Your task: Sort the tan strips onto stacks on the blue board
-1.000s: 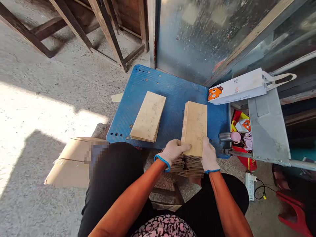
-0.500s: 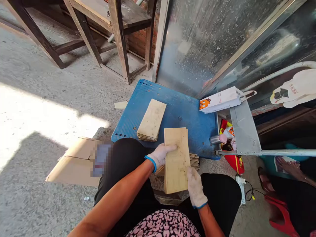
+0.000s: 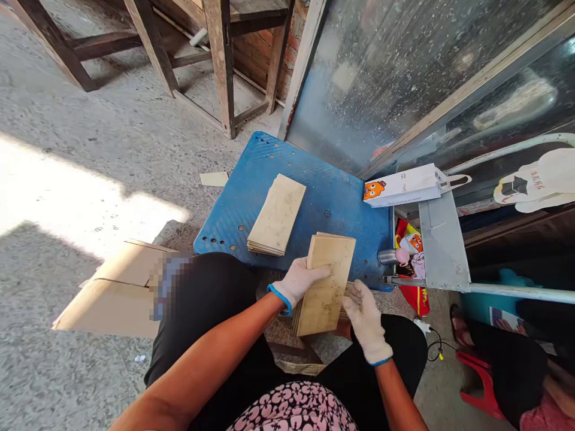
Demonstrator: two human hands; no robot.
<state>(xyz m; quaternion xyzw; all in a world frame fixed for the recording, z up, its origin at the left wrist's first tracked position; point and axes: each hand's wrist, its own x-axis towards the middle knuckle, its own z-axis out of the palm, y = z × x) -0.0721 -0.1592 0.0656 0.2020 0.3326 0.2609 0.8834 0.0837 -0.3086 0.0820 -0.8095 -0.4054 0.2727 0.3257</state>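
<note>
A stack of thin wooden boards (image 3: pixel 327 287), pale with dark specks, is tilted over my lap. My left hand (image 3: pixel 300 280), in a white glove with a blue cuff, grips its left side, thumb lying across the top board. At the right edge, my gloved right hand (image 3: pixel 367 320) has its fingers loosely bent and apart; whether it touches the boards I cannot tell. A second stack of similar boards (image 3: pixel 277 215) rests on the blue plastic platform (image 3: pixel 224 209). More board edges show partly hidden behind my right fingers.
A white paper bag (image 3: pixel 404 184) and a metal flask (image 3: pixel 387 257) are at the platform's right side. A cardboard piece (image 3: pixel 112 299) lies on the floor at left. Wooden table legs (image 3: pixel 220 72) stand behind. Another person (image 3: pixel 507 359) sits at far right near a red stool (image 3: pixel 480 383).
The held stack has tilted, its top leaning right and its boards slightly fanned. My right hand has loosened from its right edge. The whole view has shifted a little.
</note>
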